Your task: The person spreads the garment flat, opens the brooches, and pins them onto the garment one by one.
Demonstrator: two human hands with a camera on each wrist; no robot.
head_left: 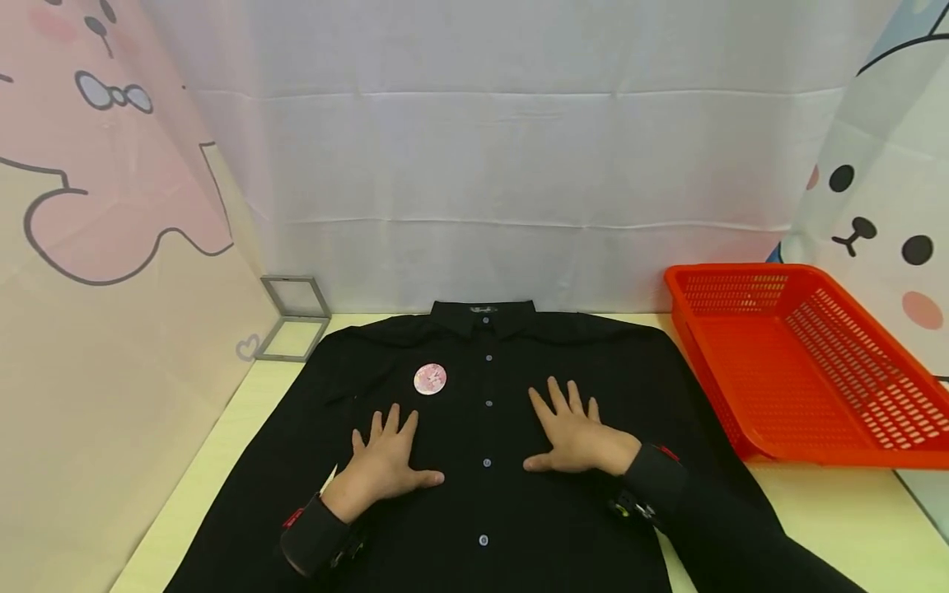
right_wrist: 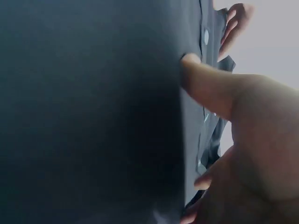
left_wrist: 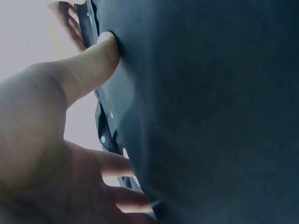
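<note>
A black button-up shirt (head_left: 460,511) lies spread face up, its collar (head_left: 483,319) at the far side and light buttons running down the middle. My left hand (head_left: 381,465) rests on the shirt left of the button line, fingers straight and spread. On the other side, my right hand (head_left: 574,436) lies on the fabric in the same way, fingers fanned out. A round pink badge (head_left: 430,379) sits on the chest just beyond my left fingertips. Both wrist views show the thumb touching the dark cloth (left_wrist: 210,112).
An orange-red plastic basket (head_left: 771,453) stands to the right, beside the shirt's shoulder. At the back left corner a grey hinged double frame (head_left: 304,318) leans near the wall cloth. Pale table (head_left: 845,511) shows along both sides, and a white curtain (head_left: 489,165) hangs behind.
</note>
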